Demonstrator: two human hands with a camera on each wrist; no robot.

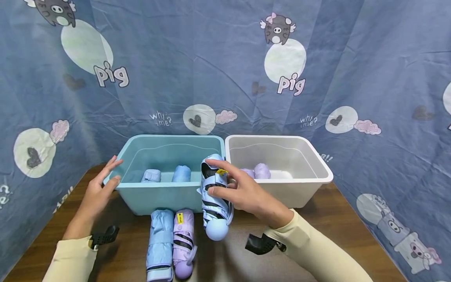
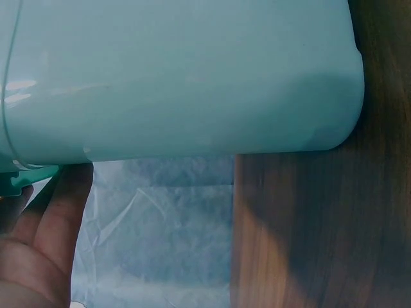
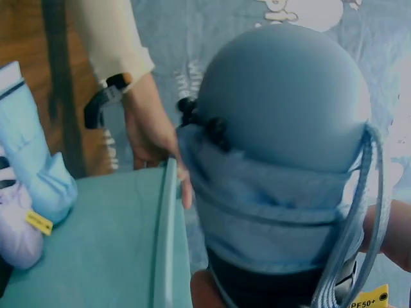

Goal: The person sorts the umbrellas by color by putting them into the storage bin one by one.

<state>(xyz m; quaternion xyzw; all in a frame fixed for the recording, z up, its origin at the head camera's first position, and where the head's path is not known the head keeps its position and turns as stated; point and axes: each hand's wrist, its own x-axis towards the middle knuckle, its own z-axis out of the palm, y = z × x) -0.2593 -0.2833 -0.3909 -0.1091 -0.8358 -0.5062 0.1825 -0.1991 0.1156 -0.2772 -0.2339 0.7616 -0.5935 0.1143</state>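
My right hand (image 1: 244,190) holds a light blue folded umbrella (image 1: 214,196), pinched between fingers and thumb. Its round ball-shaped handle (image 3: 286,102) points down toward the table in the head view, and a wrist cord (image 3: 369,212) loops beside it. The umbrella hangs before the spot where the teal bin (image 1: 158,199) meets the white bin (image 1: 282,192). With fairly straight fingers, my left hand (image 1: 98,192) touches the teal bin's left rim. In front of that bin lie another blue folded umbrella (image 1: 159,239) and a purple one (image 1: 183,243), side by side.
Two blue rolled items (image 1: 181,174) lie inside the teal bin, and two purple ones (image 1: 262,171) inside the white bin. Both bins stand on a brown wooden table (image 1: 338,231). A blue patterned cloth (image 1: 225,70) hangs behind.
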